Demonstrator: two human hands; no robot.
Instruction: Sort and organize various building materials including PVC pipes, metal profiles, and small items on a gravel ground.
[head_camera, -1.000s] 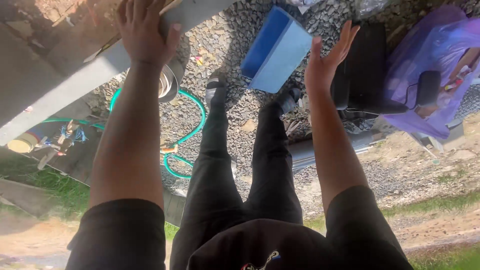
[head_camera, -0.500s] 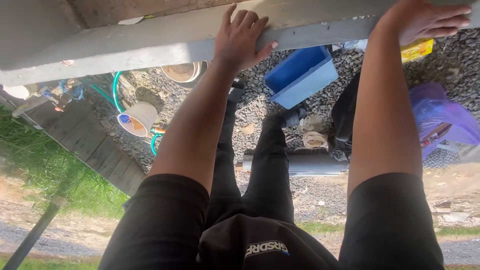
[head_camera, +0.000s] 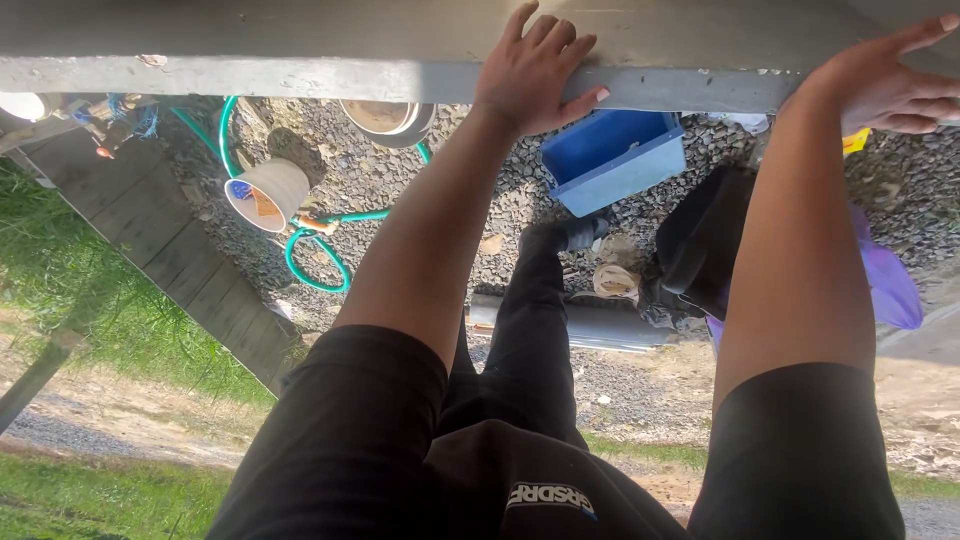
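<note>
Head view. Grey beam spans the top of the frame, edge toward the camera, set high above the gravel.

Left hand — flat on the beam's upper face, fingers spread and curled over the near edge, thumb hooked under the lip. Grip: pressed against and partly wrapped on the beam, not clenched.

Right hand — palm laid on the beam at the right end, fingers extended and released, only resting; no wrap visible. Both arms stretched out full, black sleeves at the shoulders.

Below, well apart from the hands: blue bin on the gravel, green hose looped beside a tipped white bucket, a second bucket just under the beam, grey pipe lying across, black bag, purple sheet, wooden boards at left, grass beyond.

Step in hand, as judged: steadying or positioning the beam with both palms. Next move, as judged, calls for a firmer hold at the right end — fingers closed over the edge — and even pressure on both sides to keep the beam level.
</note>
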